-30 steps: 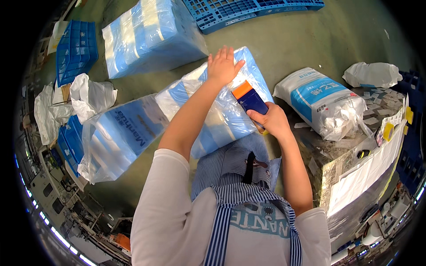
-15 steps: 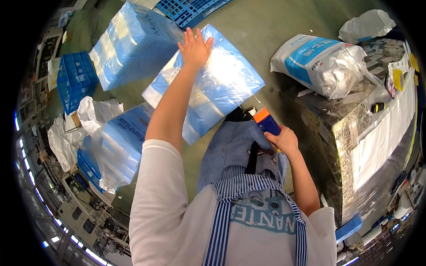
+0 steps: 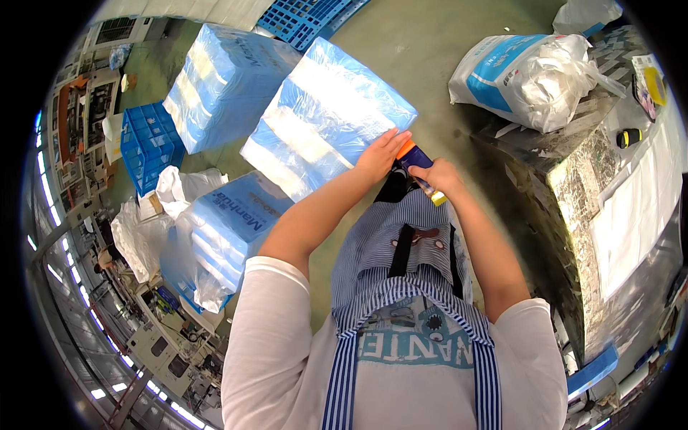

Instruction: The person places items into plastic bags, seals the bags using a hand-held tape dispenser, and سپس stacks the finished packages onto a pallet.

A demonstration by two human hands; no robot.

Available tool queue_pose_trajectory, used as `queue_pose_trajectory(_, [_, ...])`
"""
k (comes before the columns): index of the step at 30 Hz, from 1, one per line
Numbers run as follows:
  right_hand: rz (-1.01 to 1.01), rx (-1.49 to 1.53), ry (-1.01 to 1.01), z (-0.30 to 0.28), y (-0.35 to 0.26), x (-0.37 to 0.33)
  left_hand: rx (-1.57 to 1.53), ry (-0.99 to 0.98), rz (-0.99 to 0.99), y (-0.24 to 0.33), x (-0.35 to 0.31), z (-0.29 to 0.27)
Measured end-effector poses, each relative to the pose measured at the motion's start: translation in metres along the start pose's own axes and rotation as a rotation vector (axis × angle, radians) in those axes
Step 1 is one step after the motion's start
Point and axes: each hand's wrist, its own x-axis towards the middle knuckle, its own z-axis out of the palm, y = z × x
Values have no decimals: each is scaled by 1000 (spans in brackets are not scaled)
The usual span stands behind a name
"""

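My right hand (image 3: 438, 176) is closed around a dark blue hand-held tool (image 3: 418, 160) with an orange end and a yellow end. Its orange end is at the near right edge of a blue-and-white bale (image 3: 326, 107) wrapped in clear, shiny film. There, beside the tool, my left hand (image 3: 381, 155) rests on the film with fingers stretched out. Whether the tool's tip touches the bale is hidden by the left fingers.
Similar wrapped bales stand beyond (image 3: 233, 82) and to the left (image 3: 233, 215). A blue crate (image 3: 150, 143) is at the far left, a blue pallet (image 3: 304, 25) at the back. On the right, a workbench (image 3: 573, 186) carries a large white-and-blue sack (image 3: 530, 75).
My left hand has come down from the bale's top to its near right edge. The right hand has moved the tool up against that same edge.
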Motion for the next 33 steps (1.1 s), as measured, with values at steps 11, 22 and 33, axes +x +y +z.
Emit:
queue_pose_trajectory(11, [36,257,37,25,13,26,73,21,29,3,-4,14])
queue_pose_trajectory(22, [204,86,333,80,115,-87,-671,2,137,-13,-28,-9])
queue_pose_trajectory(33, [-385,263,367,137,-139,-130,-2533,343,-158,-115,-180,103])
